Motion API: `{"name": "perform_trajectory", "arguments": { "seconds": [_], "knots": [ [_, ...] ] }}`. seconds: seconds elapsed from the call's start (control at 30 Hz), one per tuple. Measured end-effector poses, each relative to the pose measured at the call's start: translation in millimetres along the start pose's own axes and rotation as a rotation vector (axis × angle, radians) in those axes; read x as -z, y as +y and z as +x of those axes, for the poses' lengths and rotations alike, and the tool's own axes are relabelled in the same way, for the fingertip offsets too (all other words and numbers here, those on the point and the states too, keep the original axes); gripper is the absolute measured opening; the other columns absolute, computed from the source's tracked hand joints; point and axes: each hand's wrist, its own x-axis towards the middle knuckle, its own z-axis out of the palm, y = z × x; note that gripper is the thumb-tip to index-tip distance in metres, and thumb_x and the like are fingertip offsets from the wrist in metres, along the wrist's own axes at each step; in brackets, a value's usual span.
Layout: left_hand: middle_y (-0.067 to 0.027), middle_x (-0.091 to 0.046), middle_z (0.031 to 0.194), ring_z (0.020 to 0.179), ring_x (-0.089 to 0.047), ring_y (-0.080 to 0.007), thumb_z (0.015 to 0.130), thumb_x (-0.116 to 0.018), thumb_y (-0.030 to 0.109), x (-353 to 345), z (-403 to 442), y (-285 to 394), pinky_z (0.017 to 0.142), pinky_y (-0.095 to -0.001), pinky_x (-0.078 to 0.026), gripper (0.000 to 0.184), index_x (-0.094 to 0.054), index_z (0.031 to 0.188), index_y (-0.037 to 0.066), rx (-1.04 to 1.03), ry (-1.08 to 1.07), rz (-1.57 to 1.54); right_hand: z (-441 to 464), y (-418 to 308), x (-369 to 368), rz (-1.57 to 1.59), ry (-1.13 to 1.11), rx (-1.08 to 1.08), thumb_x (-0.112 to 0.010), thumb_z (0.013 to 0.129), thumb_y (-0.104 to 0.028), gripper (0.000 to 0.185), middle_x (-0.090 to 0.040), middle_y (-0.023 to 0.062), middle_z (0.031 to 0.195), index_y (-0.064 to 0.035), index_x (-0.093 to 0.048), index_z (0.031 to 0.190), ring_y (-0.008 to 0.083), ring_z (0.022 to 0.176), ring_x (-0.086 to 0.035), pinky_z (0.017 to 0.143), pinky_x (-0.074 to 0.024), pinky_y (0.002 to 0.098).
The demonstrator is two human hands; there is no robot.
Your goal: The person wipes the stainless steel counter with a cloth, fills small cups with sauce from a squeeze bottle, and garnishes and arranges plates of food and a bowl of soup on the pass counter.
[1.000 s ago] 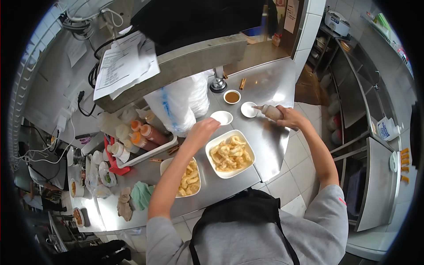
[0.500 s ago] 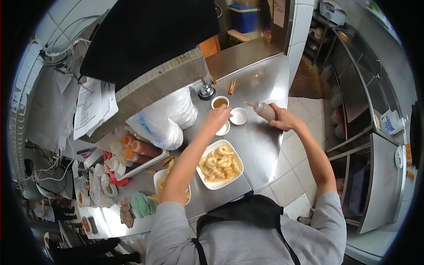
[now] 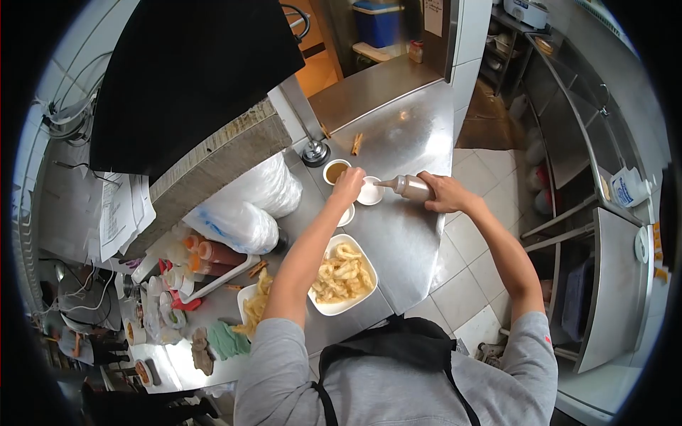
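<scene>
My right hand [image 3: 445,193] is wrapped round a squeeze bottle [image 3: 413,187] tipped on its side. The bottle's nozzle points left, over a small white cup [image 3: 371,192]. My left hand [image 3: 348,186] is closed, its fingertips pinching the left rim of that cup. Just behind my left hand is another cup, of brown sauce [image 3: 337,172]. A third white cup [image 3: 347,215] is partly covered by my left wrist. Nearer me, a square white bowl [image 3: 339,310] holds fried, battered pieces; a second bowl of fried food [image 3: 253,302] is half hidden by my left forearm.
A wooden clothespin [image 3: 356,144] and a round metal base [image 3: 315,153] are on the steel counter [image 3: 398,248]. Plastic bags [image 3: 245,220] and sauce bottles [image 3: 220,253] line the left side. A green cloth [image 3: 229,341] lies at the near left.
My right hand has brought the bottle left, so its nozzle is now over the white cup. My left hand stays at the cup's rim. The whole view has shifted slightly.
</scene>
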Motion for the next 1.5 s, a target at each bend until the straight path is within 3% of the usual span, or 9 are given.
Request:
{"name": "perform_trajectory", "arguments": {
  "seconds": [0.17, 0.37, 0.6, 0.77, 0.87, 1.07, 1.27, 1.5],
  "knots": [
    [-0.0229, -0.058, 0.078, 0.076, -0.058, -0.0379, 0.074, -0.051, 0.005, 1.2, -1.0, -0.7, 0.065, -0.0449, -0.046, 0.01, -0.058, 0.073, -0.002, -0.087, 0.019, 0.114, 9.6, -5.6, 4.0, -0.169, -0.025, 0.009, -0.06, 0.063, -0.022, 0.046, -0.059, 0.0147, 0.084, -0.01, -0.043, 0.103, 0.033, 0.079, -0.057, 0.068, -0.0453, 0.0422],
    [-0.0201, -0.058, 0.078, 0.074, -0.058, -0.0366, 0.075, -0.05, 0.005, 12.0, -5.4, 7.8, 0.063, -0.0446, -0.046, 0.009, -0.056, 0.079, 0.001, -0.086, 0.028, 0.278, 21.7, -17.7, 13.2, -0.37, 0.01, 0.002, -0.062, 0.061, -0.022, 0.041, -0.06, 0.0121, 0.078, -0.0091, -0.05, 0.098, 0.0301, 0.074, -0.06, 0.066, -0.0469, 0.0403],
    [-0.018, -0.061, 0.082, 0.075, -0.06, -0.0323, 0.078, -0.05, 0.009, 41.0, -14.0, 1.6, 0.061, -0.0403, -0.047, 0.011, -0.055, 0.085, 0.003, -0.075, 0.186, 0.103, 38.3, -33.4, 19.5, -0.567, -0.048, 0.006, -0.06, 0.061, -0.015, 0.035, -0.062, 0.0098, 0.08, -0.009, -0.054, 0.095, 0.0267, 0.074, -0.062, 0.063, -0.0472, 0.0369],
    [-0.011, -0.061, 0.063, 0.058, -0.061, -0.0292, 0.082, -0.053, 0.021, 67.5, -33.7, -4.1, 0.047, -0.0397, -0.046, 0.019, -0.051, 0.073, 0.005, -0.042, 0.319, 0.305, 46.5, -45.7, 28.7, -0.661, -0.078, -0.023, -0.059, 0.063, -0.011, 0.033, -0.063, 0.0089, 0.084, -0.0096, -0.057, 0.096, 0.0242, 0.078, -0.062, 0.065, -0.0471, 0.0361],
    [-0.0101, -0.06, 0.06, 0.055, -0.06, -0.0275, 0.082, -0.053, 0.021, 85.2, -51.7, 7.0, 0.045, -0.0375, -0.046, 0.018, -0.051, 0.073, 0.005, -0.015, 0.304, 0.271, 47.3, -53.6, 34.7, -0.693, -0.115, -0.03, -0.059, 0.064, -0.011, 0.031, -0.063, 0.0086, 0.085, -0.0093, -0.057, 0.095, 0.0241, 0.079, -0.062, 0.067, -0.0475, 0.0351],
    [-0.0091, -0.055, 0.051, 0.046, -0.057, -0.0261, 0.084, -0.052, 0.027, 88.3, -65.2, -3.6, 0.041, -0.0361, -0.044, 0.026, -0.054, 0.07, 0.006, -0.007, 0.337, 0.302, 47.4, -55.4, 36.7, -0.645, -0.116, -0.022, -0.061, 0.062, -0.009, 0.032, -0.062, 0.0103, 0.087, -0.009, -0.058, 0.094, 0.0263, 0.082, -0.061, 0.068, -0.0487, 0.0368],
    [-0.0114, -0.048, 0.042, 0.04, -0.052, -0.0276, 0.083, -0.048, 0.043, 95.9, -74.0, 3.0, 0.038, -0.036, -0.04, 0.046, -0.054, 0.056, 0.007, -0.046, 0.398, 0.351, 39.4, -40.6, 37.2, -0.462, -0.065, -0.033, -0.061, 0.061, -0.009, 0.035, -0.061, 0.0131, 0.084, -0.0094, -0.057, 0.095, 0.0296, 0.079, -0.061, 0.068, -0.0492, 0.0387],
    [-0.0125, -0.049, 0.043, 0.04, -0.052, -0.0286, 0.083, -0.047, 0.044, 102.8, -84.5, 5.6, 0.037, -0.0365, -0.04, 0.05, -0.052, 0.051, 0.006, -0.05, 0.359, 0.394, 35.5, -30.2, 29.9, -0.435, -0.081, -0.071, -0.062, 0.061, -0.012, 0.038, -0.061, 0.0146, 0.083, -0.0088, -0.056, 0.098, 0.031, 0.081, -0.059, 0.07, -0.0485, 0.0394]
  ]
}}
